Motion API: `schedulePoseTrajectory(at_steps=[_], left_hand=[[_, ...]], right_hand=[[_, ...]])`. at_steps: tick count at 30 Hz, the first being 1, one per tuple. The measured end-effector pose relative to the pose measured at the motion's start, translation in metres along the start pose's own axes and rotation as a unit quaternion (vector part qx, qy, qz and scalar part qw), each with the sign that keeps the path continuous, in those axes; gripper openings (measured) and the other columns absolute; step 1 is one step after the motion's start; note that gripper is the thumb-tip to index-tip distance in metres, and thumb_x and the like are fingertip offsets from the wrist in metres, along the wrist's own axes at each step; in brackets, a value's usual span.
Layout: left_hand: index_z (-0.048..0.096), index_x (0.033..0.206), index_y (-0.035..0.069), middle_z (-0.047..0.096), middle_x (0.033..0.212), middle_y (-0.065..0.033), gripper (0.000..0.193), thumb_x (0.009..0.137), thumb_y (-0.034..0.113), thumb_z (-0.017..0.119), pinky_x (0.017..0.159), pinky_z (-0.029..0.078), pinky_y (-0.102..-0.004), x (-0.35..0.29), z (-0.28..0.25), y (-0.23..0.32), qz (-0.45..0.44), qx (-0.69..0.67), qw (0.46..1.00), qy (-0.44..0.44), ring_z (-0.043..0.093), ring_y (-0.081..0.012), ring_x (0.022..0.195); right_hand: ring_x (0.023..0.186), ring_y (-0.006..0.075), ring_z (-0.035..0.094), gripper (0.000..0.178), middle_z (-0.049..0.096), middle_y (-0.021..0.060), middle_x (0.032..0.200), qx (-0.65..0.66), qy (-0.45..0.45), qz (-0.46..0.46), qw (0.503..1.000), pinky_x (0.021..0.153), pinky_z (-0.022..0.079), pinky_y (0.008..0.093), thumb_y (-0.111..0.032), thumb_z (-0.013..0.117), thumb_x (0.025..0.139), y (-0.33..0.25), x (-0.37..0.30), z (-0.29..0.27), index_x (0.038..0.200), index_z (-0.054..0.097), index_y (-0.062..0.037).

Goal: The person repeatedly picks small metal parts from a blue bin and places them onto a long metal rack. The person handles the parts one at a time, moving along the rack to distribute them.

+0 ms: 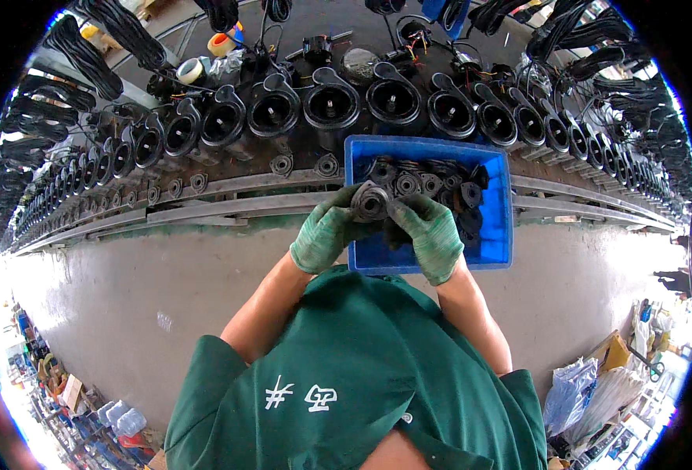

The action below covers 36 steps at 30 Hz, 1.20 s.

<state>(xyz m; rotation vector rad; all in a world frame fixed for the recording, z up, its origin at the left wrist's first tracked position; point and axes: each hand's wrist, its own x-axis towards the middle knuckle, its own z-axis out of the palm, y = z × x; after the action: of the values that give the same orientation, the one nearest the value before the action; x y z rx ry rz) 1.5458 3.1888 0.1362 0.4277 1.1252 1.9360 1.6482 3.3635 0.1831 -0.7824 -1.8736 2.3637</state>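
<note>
Between both hands, over the left side of a blue plastic bin (498, 188), is a dark round flange-like part (371, 202) with a ring-shaped centre. My left hand (322, 235), in a green glove with darkened fingers, grips it from the left. Gloved the same way, my right hand (430, 239) pinches its right edge. Some fingertips are hidden behind the part and in the shadow below it. Several similar dark parts (432, 183) lie heaped in the bin, partly covered by my right hand.
Black round housings (332, 103) with curved spouts line the bench in a long row. Loose flange parts (282, 164) sit along the metal rail (244, 205). Cable bundles (84, 59), tape rolls (191, 70) and wired pieces lie behind. Plastic-wrapped goods (571, 395) stand lower right.
</note>
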Motion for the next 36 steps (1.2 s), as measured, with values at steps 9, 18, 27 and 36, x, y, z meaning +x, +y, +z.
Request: schedulePoseTrajectory(at_steps=[9, 18, 27, 36], left_hand=[[0.056, 0.132, 0.001, 0.063, 0.123, -0.0105, 0.047, 0.099, 0.035, 0.057, 0.100, 0.050, -0.0404, 0.001, 0.020, 0.004, -0.028, -0.045, 0.999, 0.008, 0.061, -0.0234, 0.111], [0.057, 0.130, 0.002, 0.062, 0.126, -0.0105, 0.044, 0.097, 0.032, 0.060, 0.101, 0.050, -0.0413, 0.002, 0.024, -0.003, 0.022, 0.026, 0.999, 0.018, 0.061, -0.0240, 0.114], [0.054, 0.132, 0.000, 0.061, 0.127, -0.0130, 0.046, 0.096, 0.028, 0.060, 0.104, 0.048, -0.0406, 0.001, 0.024, -0.005, 0.004, -0.074, 0.997, 0.003, 0.061, -0.0249, 0.115], [0.058, 0.124, -0.001, 0.063, 0.123, -0.0118, 0.035, 0.100, 0.024, 0.056, 0.093, 0.053, -0.0360, -0.001, 0.037, 0.001, 0.027, -0.005, 0.996, 0.081, 0.064, -0.0228, 0.105]], right_hand=[[0.070, 0.0088, 0.057, 0.019, 0.068, 0.0031, 0.083, -0.025, 0.017, 0.010, 1.000, 0.063, 0.048, 0.0253, -0.016, 0.069, 0.091, 0.013, -0.003, -0.001, 0.102, 0.070, 0.0006], [0.072, 0.0087, 0.057, 0.016, 0.069, 0.0045, 0.083, -0.136, 0.055, -0.050, 0.988, 0.064, 0.047, 0.0255, -0.016, 0.071, 0.090, 0.019, -0.005, 0.004, 0.099, 0.070, -0.0020], [0.070, 0.0092, 0.056, 0.017, 0.067, 0.0041, 0.083, -0.065, 0.041, -0.011, 0.997, 0.062, 0.047, 0.0256, -0.014, 0.071, 0.090, 0.014, -0.006, -0.002, 0.101, 0.068, -0.0005], [0.076, 0.0281, 0.064, 0.015, 0.067, 0.0164, 0.089, -0.333, 0.066, -0.195, 0.920, 0.069, 0.052, 0.0375, -0.008, 0.070, 0.083, 0.024, -0.006, 0.001, 0.096, 0.066, -0.0023]])
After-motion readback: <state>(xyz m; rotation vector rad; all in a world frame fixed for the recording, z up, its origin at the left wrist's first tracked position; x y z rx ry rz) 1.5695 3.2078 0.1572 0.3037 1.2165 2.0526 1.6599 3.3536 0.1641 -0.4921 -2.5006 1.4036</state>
